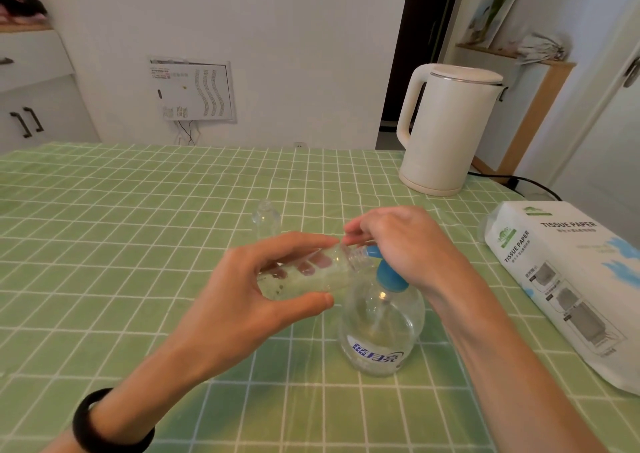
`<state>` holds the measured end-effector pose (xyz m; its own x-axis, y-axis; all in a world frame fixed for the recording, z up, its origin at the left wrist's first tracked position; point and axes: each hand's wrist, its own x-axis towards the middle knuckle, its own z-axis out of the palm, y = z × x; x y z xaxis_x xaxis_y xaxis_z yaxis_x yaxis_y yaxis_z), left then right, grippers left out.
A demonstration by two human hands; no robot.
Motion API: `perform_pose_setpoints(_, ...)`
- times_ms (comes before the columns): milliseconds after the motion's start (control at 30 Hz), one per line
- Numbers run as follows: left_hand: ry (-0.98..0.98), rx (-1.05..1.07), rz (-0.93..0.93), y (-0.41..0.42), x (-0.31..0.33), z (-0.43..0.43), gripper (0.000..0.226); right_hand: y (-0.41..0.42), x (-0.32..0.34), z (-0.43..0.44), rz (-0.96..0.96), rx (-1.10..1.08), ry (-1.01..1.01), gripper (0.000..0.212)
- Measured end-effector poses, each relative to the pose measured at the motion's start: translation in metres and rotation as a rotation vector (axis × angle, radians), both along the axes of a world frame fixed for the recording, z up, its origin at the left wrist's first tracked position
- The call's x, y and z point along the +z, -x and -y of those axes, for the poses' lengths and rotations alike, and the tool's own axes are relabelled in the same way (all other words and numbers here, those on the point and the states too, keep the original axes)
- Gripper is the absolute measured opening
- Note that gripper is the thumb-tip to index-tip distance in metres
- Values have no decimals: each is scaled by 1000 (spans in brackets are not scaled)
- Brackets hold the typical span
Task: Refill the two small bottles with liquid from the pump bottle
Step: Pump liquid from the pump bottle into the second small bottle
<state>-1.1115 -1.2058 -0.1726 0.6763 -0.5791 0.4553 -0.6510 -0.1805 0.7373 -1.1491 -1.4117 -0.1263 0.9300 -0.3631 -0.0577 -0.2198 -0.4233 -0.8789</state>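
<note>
Grip of left hand (242,289) round small bottle (311,274) mid-body, tipped sideways, mouth at nozzle (372,252); right hand (401,241) curled over pump head (388,277) of pump bottle (384,328) on table (138,210); thin, light plastic, probably slick when wet; best held mid-body, gently.

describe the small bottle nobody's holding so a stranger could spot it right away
On the green checked tablecloth, look left of the white kettle, just beyond the left hand. The free small bottle stands there upright and alone, whereas the held small bottle is tilted at the blue nozzle of the pump bottle.
</note>
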Motion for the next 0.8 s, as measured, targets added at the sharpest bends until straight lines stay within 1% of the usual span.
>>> perform_pose_setpoints(200, 20, 2, -4, -1, -2, 1, 55, 1, 4, 1, 38, -37, 22, 31)
perform_pose_setpoints(333, 37, 1, 10, -1, -1, 1, 54, 0, 5, 1, 28, -31, 6, 29)
perform_pose_setpoints(500, 19, 16, 10, -1, -3, 1, 54, -1, 1, -2, 2, -28, 24, 32)
perform_pose_setpoints(667, 13, 16, 22, 0, -3, 0, 54, 1, 2, -2, 18, -52, 10, 31)
perform_pose_setpoints(800, 18, 15, 18, -1, -4, 0, 55, 0, 3, 1, 45, -73, 35, 32)
